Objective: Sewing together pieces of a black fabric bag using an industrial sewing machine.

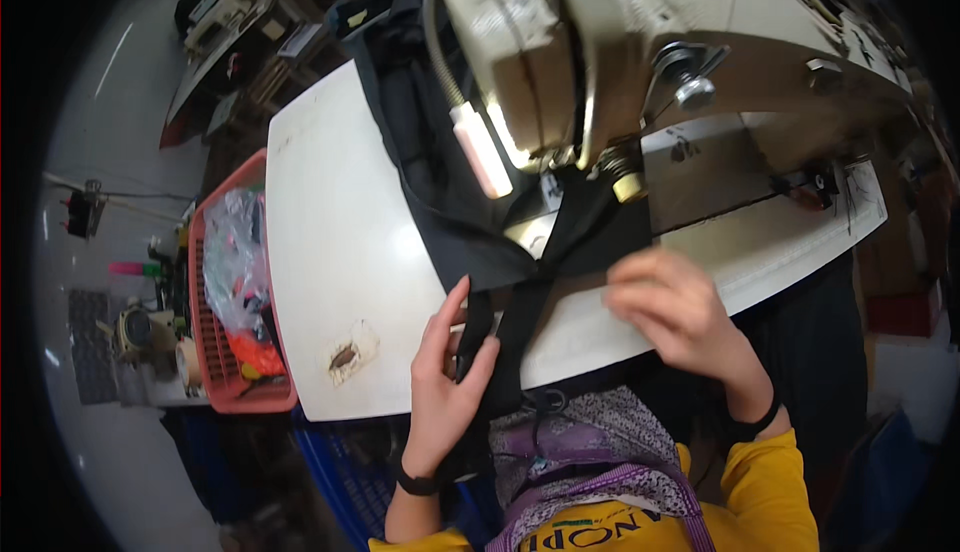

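My left hand [445,377] pinches a black strap [510,337] at the near edge of the white sewing table [330,252], thumb on one side and fingers on the other. My right hand [675,307] lies curled on black fabric [440,182] that runs from the strap back under the head of the cream sewing machine [640,42]. The needle area [600,167] sits just beyond my right hand, partly hidden by the machine. A lit work lamp [482,150] on a bent neck hangs over the fabric.
A red plastic basket [210,352] with bags and scraps stands at the table's left side. The tabletop has a chipped patch [350,352] near its front edge. Other benches and clutter stand far left and behind. Blue crate [340,477] below the table.
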{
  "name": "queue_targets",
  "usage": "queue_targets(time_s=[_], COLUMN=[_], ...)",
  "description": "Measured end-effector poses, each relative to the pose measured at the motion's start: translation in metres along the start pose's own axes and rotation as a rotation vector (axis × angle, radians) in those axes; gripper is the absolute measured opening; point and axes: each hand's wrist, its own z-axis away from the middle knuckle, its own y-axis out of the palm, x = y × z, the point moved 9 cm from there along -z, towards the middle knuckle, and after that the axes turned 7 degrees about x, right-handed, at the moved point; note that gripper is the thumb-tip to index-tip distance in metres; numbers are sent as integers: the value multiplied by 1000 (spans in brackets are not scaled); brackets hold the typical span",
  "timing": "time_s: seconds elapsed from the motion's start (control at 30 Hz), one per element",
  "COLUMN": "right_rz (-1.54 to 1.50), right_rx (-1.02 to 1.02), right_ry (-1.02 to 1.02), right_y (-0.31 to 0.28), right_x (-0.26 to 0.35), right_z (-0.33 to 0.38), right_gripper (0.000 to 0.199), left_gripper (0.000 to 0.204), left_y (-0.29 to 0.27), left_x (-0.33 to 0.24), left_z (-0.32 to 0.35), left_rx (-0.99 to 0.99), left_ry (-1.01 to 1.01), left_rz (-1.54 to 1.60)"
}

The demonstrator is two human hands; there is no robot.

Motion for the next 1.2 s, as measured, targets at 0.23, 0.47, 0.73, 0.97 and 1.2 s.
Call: queue_targets(time_s=[0.23,0.47,0.73,0.97,1.2], right_rz=[-483,-758,-928,-538,260], right_rx=[281,232,-49,310,-27], right_ry=[352,659,650,253,47], right_y=[101,128,119,94,-7], right_x=[25,21,13,34,-2], right_z=[66,88,102,89,3], right_gripper=[41,29,28,22,35], left_gripper=[64,69,33,38,48], left_y=[12,17,-5,-81,33], left_x=[18,41,62,2,-81], left_z=[12,39,82,60,-4], left_rx=[-10,90,292,7,199], left_ry=[-50,-172,-348,-125,530], left_rz=[345,615,-46,-189,-777])
